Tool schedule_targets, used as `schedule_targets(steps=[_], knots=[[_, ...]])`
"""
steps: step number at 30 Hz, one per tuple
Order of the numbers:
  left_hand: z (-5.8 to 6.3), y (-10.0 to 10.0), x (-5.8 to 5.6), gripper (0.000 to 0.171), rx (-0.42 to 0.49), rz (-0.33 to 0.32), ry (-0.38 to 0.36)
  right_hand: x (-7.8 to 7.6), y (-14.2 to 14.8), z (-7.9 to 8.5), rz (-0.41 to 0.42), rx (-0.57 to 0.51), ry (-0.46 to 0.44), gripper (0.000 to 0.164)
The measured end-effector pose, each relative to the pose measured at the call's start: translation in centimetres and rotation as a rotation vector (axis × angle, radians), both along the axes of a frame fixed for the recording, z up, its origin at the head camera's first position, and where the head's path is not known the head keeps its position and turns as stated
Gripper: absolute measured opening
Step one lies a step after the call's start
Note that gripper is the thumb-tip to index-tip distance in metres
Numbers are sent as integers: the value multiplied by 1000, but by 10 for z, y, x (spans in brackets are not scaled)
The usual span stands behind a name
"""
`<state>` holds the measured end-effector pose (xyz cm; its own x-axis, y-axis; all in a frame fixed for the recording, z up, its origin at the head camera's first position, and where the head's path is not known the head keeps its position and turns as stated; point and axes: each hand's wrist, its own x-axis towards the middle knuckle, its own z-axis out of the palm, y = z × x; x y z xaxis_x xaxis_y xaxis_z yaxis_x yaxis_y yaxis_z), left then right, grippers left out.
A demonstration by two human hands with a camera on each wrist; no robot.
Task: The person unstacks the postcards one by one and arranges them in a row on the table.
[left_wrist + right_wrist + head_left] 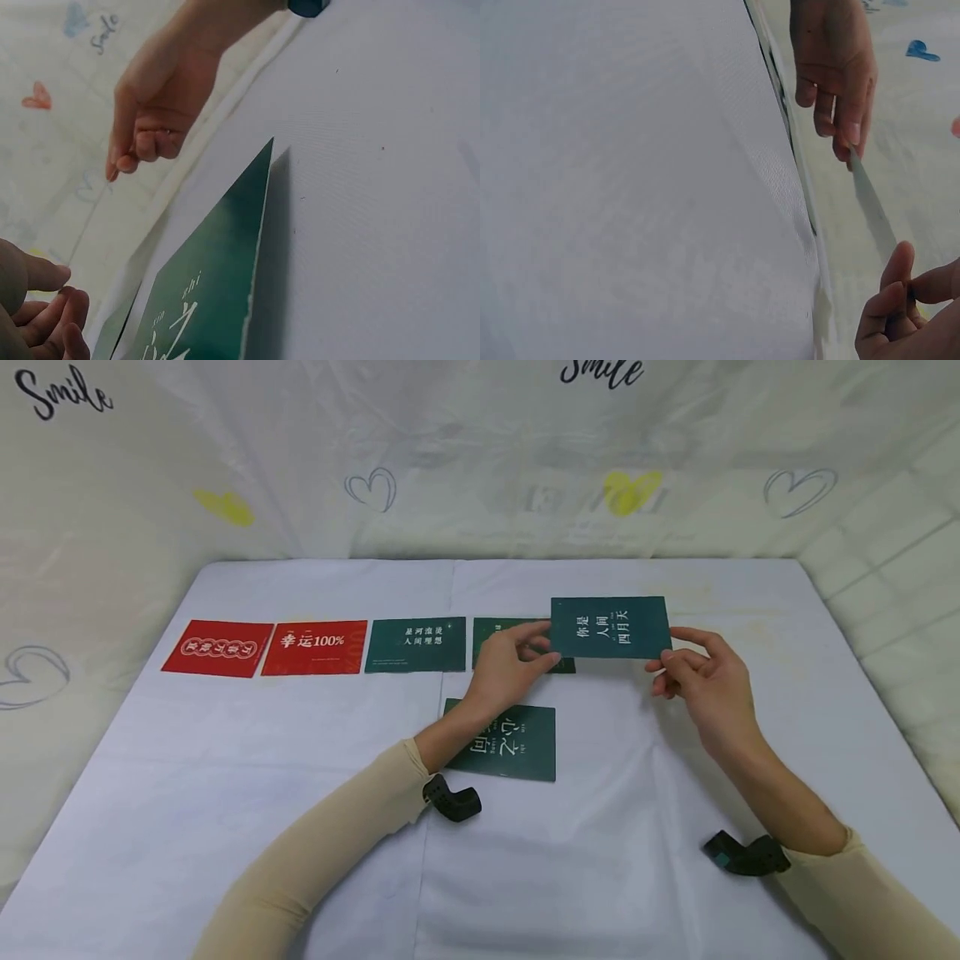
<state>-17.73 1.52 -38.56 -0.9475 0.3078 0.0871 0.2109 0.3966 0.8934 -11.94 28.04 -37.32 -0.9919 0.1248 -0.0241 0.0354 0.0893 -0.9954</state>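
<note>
A dark green card (637, 645) with white characters is held up above the table by both hands. My left hand (504, 667) pinches its lower left corner, and my right hand (711, 693) pinches its right edge near the lower corner. Seen almost edge-on, the same card (873, 204) spans the two hands in the right wrist view. Behind my left hand lies another green card (562, 666), partly covered by the hand and the raised card. A further green card (534, 752) lies nearer to me, under my left forearm, its upper left part hidden.
Two red cards (217, 648) and a green card (416, 656) continue the row to the left on the white-covered table (300, 827). A pale curtain (465, 435) with hearts and lettering hangs behind the table. Each wrist carries a black device (453, 800).
</note>
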Motion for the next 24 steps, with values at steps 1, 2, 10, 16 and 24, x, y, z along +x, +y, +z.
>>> schedule_targets(steps=[1, 2, 10, 16, 24], knots=[[1, 2, 0, 52, -3, -8, -10, 0, 3, 0, -5, -9, -6, 39], [1, 4, -1, 52, -8, -18, -20, 0, 5, 0, -11, -8, -12, 37], [6, 19, 0, 55, -9, -102, -145, 1, 25, -2, -44, -6, -89, 24], [5, 28, 0, 62, -1, -149, -191, -3, 32, -3, -51, -2, -126, 20], [1, 35, 1, 64, -20, -165, -207, -7, 39, -8, -54, -3, -133, 17]])
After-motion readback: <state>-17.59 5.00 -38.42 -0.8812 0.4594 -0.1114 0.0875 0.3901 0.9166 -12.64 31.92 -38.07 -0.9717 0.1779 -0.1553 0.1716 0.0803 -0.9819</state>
